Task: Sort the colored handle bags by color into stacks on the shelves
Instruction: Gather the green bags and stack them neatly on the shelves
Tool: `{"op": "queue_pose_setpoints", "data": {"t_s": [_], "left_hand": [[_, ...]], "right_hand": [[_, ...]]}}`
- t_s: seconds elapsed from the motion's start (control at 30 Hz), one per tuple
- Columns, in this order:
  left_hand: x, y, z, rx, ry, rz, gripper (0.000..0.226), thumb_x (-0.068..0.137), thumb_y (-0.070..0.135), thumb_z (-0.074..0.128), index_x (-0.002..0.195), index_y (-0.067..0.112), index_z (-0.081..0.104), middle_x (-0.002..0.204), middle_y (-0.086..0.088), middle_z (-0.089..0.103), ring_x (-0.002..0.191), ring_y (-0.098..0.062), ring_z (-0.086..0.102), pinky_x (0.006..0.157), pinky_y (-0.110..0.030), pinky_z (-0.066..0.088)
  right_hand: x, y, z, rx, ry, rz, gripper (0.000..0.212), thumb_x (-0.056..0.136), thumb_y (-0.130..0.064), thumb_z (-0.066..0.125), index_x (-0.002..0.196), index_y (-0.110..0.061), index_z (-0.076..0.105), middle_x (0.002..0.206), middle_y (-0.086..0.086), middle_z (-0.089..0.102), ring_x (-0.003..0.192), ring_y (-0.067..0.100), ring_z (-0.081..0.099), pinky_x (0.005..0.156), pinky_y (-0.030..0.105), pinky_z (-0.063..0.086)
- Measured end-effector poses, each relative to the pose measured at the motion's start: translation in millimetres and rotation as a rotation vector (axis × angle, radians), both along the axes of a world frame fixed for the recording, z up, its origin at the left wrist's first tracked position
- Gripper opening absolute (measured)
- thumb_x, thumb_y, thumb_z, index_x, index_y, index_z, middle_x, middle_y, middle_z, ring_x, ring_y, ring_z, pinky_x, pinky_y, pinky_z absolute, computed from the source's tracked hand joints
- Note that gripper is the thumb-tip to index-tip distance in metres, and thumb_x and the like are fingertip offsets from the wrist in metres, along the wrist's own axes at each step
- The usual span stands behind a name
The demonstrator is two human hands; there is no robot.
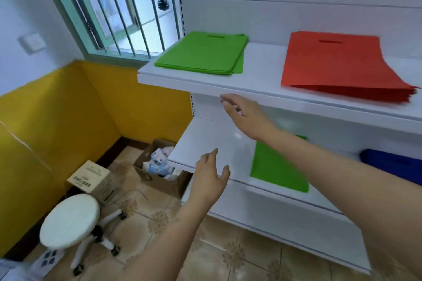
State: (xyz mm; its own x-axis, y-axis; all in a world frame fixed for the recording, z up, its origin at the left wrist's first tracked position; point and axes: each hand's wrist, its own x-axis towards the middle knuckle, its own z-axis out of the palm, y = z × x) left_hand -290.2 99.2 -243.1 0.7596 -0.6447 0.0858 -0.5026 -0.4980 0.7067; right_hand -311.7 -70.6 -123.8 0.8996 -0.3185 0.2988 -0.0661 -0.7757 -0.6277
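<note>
Fingers of both hands are spreading loose, holding nothing; right hand [245,118] is hovering nearer, up-left of the flat green fabric handle bag [277,170] lying on the lower white shelf [205,141]; left hand [211,178] is waiting left of it.

Illumination is bright and even. Daylight enters through the window [127,7] at upper left. Shadows are soft. Faint glare marks the lower shelf [212,137]. Motion blur softens both hands. Wide-angle distortion bends the frame edges.
</note>
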Motion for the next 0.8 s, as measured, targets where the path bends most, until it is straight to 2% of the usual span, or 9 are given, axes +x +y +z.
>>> {"op": "queue_pose_setpoints", "data": {"t_s": [0.1,0.23,0.4,0.5,0.67,0.8], "left_hand": [[20.0,28.6,26.6,-0.063,-0.064,0.006,0.056,0.098,0.037,0.049,0.149,0.019,0.034,0.146,-0.002,0.04,0.133,-0.019,0.037,0.106,-0.036,0.036],[47.8,42.1,61.6,-0.165,-0.111,0.061,0.05,0.098,0.034,0.051,0.144,0.02,0.041,0.139,0.0,0.046,0.128,-0.017,0.043,0.106,-0.035,0.04],[92.0,23.4,107.5,-0.264,-0.23,0.099,0.047,0.096,0.035,0.054,0.14,0.02,0.046,0.129,0.002,0.051,0.12,-0.015,0.047,0.1,-0.034,0.043],[128.2,0.9,132.6,-0.295,-0.291,0.121,0.046,0.096,0.035,0.053,0.14,0.02,0.047,0.13,0.001,0.05,0.12,-0.015,0.046,0.099,-0.028,0.039],[193.0,-42.3,158.1,-0.241,-0.355,0.242,0.049,0.095,0.039,0.053,0.139,0.017,0.049,0.131,-0.004,0.049,0.125,-0.022,0.043,0.102,-0.039,0.04],[243.6,-72.1,166.1,-0.09,-0.442,0.296,0.057,0.093,0.046,0.053,0.139,0.014,0.048,0.138,-0.007,0.047,0.131,-0.025,0.039,0.104,-0.043,0.039]], "right_hand": [[9.9,20.7,28.9,-0.043,-0.071,0.013,0.043,0.101,-0.048,0.037,0.134,-0.028,0.053,0.125,-0.007,0.064,0.108,0.01,0.061,0.094,0.036,0.049],[30.9,20.3,61.4,-0.106,-0.164,-0.078,0.048,0.101,-0.044,0.038,0.139,-0.018,0.05,0.135,-0.003,0.058,0.122,0.013,0.052,0.104,0.039,0.043],[66.9,-17.4,85.3,-0.157,-0.135,-0.251,0.051,0.101,-0.04,0.043,0.144,-0.014,0.041,0.146,0.006,0.045,0.135,0.022,0.04,0.112,0.037,0.032],[96.3,-48.2,88.4,-0.183,-0.103,-0.308,0.055,0.099,-0.039,0.047,0.147,-0.013,0.037,0.15,0.009,0.04,0.138,0.025,0.035,0.113,0.036,0.028],[153.9,-107.8,87.9,-0.139,-0.009,-0.396,0.061,0.097,-0.039,0.051,0.149,-0.011,0.032,0.153,0.011,0.032,0.139,0.028,0.032,0.112,0.039,0.03],[199.7,-146.0,85.5,-0.114,0.104,-0.485,0.067,0.094,-0.039,0.052,0.15,-0.01,0.028,0.155,0.012,0.028,0.139,0.032,0.031,0.109,0.043,0.034]]}}
